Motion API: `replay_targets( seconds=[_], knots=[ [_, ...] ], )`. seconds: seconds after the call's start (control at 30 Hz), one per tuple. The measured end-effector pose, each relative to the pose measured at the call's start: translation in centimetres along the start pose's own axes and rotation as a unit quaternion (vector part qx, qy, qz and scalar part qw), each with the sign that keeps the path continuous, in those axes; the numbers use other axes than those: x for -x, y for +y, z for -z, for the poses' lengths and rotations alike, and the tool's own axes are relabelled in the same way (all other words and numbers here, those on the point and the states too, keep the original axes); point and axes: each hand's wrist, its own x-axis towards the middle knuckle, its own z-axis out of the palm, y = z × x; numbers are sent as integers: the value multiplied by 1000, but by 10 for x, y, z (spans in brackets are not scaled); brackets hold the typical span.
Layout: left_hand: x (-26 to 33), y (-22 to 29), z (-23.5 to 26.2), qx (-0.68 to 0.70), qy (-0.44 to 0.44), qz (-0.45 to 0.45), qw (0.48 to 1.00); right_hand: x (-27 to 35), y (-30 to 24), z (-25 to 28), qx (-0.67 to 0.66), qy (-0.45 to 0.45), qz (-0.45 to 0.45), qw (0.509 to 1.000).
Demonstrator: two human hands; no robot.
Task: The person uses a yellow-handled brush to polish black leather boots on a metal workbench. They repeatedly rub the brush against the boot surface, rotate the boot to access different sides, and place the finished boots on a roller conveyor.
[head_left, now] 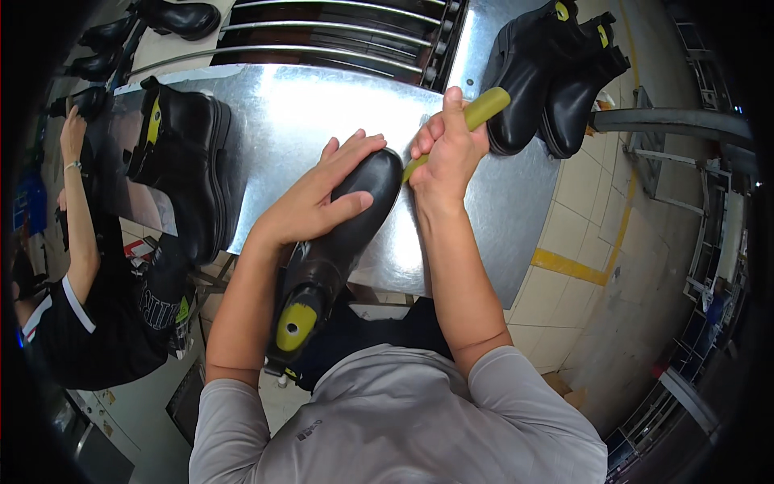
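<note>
A black ankle boot (355, 222) with a yellow insert in its opening lies on the shiny metal table (282, 113), toe pointing away from me. My left hand (322, 189) rests flat on the boot's upper and toe, holding it down. My right hand (447, 153) is closed around a yellow-green handled tool (482, 109), whose lower end touches the boot's toe on the right side.
A black boot (181, 157) lies on its side at the table's left. Two black boots (552, 73) stand at the far right corner. More boots (173, 16) sit at the far left. A person in black (81, 266) works at my left. Metal rollers (339, 36) run behind the table.
</note>
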Motion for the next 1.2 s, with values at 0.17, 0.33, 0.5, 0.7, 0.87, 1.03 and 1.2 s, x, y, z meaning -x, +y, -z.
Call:
replay_targets(
  seconds=[0.17, 0.33, 0.5, 0.7, 0.87, 1.03, 1.2],
  knots=[
    [0, 4, -5, 23, 20, 11, 999, -20, 8, -9, 11, -66, 28, 997],
    [2, 5, -6, 5, 47, 3, 999, -31, 16, -8, -35, -144, 27, 989],
    [74, -2, -16, 51, 292, 107, 949, -32, 10, 1, -59, -137, 39, 988],
    [200, 54, -96, 68, 319, 91, 941, -23, -9, 32, -37, -125, 24, 991],
    [222, 28, -82, -130, 319, 359, 867, -4, -10, 47, -43, -143, 9, 989],
    [198, 62, 5, -308, 354, 195, 861, 21, -7, 55, -89, -123, -16, 988],
    [142, 142, -52, -168, 318, 73, 930, 26, -13, 62, -130, -73, -53, 987]
  ],
)
